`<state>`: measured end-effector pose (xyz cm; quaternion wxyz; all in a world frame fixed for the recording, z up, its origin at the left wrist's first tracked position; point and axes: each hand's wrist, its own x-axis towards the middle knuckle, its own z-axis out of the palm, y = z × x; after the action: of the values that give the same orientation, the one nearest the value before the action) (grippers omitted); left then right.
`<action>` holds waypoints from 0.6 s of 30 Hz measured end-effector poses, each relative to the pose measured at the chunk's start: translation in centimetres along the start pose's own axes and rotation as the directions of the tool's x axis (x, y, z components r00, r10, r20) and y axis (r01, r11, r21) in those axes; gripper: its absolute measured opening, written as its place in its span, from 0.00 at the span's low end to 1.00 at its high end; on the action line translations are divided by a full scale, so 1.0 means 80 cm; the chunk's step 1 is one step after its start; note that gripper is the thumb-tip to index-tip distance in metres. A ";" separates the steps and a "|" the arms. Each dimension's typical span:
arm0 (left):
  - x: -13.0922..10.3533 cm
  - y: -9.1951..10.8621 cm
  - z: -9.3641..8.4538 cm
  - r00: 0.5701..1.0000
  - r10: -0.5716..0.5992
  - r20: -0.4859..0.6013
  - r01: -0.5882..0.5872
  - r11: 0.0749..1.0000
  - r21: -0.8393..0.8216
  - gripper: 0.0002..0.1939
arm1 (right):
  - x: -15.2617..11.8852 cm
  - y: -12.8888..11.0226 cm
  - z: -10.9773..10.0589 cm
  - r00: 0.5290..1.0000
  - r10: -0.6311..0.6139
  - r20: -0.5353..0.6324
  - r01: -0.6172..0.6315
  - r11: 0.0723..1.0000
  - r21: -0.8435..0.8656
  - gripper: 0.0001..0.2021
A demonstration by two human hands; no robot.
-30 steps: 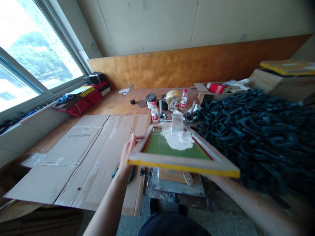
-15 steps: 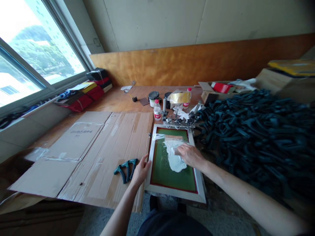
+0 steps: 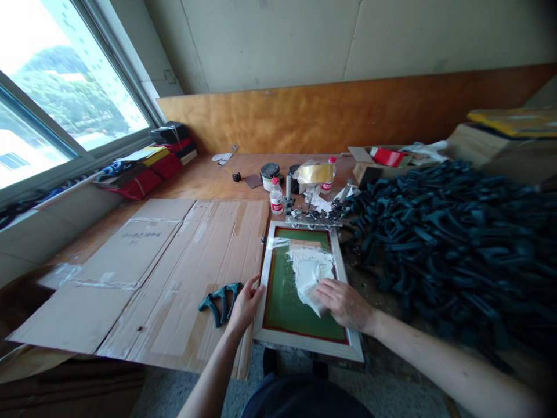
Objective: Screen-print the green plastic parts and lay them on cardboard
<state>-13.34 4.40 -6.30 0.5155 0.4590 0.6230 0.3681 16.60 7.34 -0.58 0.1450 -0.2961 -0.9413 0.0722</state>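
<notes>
A screen-printing frame (image 3: 354,346) lies in front of me, its pale border around a green mesh (image 3: 278,313). White ink (image 3: 304,262) is spread over the mesh's upper middle. My right hand (image 3: 343,303) is closed on a pale scraper, pressed to the mesh at the lower end of the ink; fingers and ink mostly hide the tool. At the frame's left border my left hand (image 3: 246,305) grips the edge, thumb toward the mesh. Just left of that hand, a few dark teal curved plastic handles (image 3: 220,303) lie on flattened cardboard (image 3: 174,278).
A large heap of similar dark handles (image 3: 435,244) rises on the right. Behind the frame stand a metal hinge clamp (image 3: 315,217), a bottle (image 3: 276,196) and an ink tub (image 3: 270,175). Cardboard boxes (image 3: 500,145) are at the back right; red folders (image 3: 139,181) lie by the window.
My right hand has moved toward me over the mesh with the scraper, drawing white ink lower. My left hand stays at the frame's left edge.
</notes>
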 end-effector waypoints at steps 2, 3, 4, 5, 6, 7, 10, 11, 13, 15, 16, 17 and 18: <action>-0.001 0.003 0.000 1.000 -0.007 -0.004 0.007 1.000 -0.021 0.33 | 0.001 0.004 -0.008 0.999 0.010 0.039 -0.011 0.999 0.040 0.10; -0.002 0.006 -0.001 1.000 -0.014 -0.004 0.014 0.999 -0.031 0.33 | 0.008 0.009 -0.015 0.998 0.047 0.044 -0.049 0.997 0.053 0.09; -0.003 0.010 -0.002 1.000 -0.021 -0.002 0.021 0.999 -0.042 0.34 | 0.020 0.015 -0.024 0.994 0.103 0.038 -0.105 0.993 0.059 0.07; -0.005 0.016 -0.004 1.000 -0.028 0.004 0.028 0.998 -0.053 0.36 | 0.034 0.023 -0.033 0.984 0.176 0.027 -0.178 0.983 0.054 0.09; -0.007 0.024 -0.007 0.999 -0.034 0.009 0.035 0.997 -0.064 0.37 | 0.050 0.031 -0.044 0.966 0.259 0.013 -0.259 0.965 0.035 0.13; -0.010 0.035 -0.009 0.999 -0.041 0.016 0.042 0.996 -0.078 0.39 | 0.066 0.040 -0.054 0.941 0.338 -0.002 -0.338 0.941 0.002 0.20; -0.020 0.077 -0.018 0.997 -0.059 0.043 0.065 0.982 -0.177 0.40 | 0.093 0.069 -0.088 0.870 0.484 -0.097 -0.492 0.864 -0.105 0.30; -0.023 0.095 -0.020 0.998 -0.056 0.040 0.063 0.975 -0.213 0.38 | 0.092 0.080 -0.098 0.849 0.502 -0.164 -0.520 0.848 -0.102 0.29; -0.025 0.131 -0.022 1.000 -0.011 0.001 0.011 0.964 -0.266 0.31 | 0.075 0.103 -0.112 0.774 0.547 -0.317 -0.584 0.812 -0.024 0.23; -0.019 0.168 -0.020 0.992 0.100 -0.077 -0.119 0.945 -0.305 0.28 | 0.046 0.119 -0.108 0.681 0.637 -0.362 -0.661 0.747 0.071 0.19; -0.014 0.186 -0.018 0.978 0.168 -0.121 -0.198 0.927 -0.319 0.28 | 0.030 0.122 -0.097 0.657 0.676 -0.333 -0.690 0.717 0.095 0.19; -0.006 0.203 -0.016 0.961 0.229 -0.158 -0.270 0.903 -0.334 0.27 | 0.015 0.121 -0.082 0.654 0.702 -0.281 -0.706 0.700 0.104 0.20; 0.003 0.219 -0.013 0.944 0.275 -0.181 -0.323 0.881 -0.346 0.26 | 0.002 0.115 -0.062 0.676 0.706 -0.214 -0.703 0.704 0.101 0.20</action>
<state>-11.01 10.05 10.18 0.4891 0.4197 0.4950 0.5828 23.00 15.18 2.08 0.2183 -0.6411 -0.7301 0.0915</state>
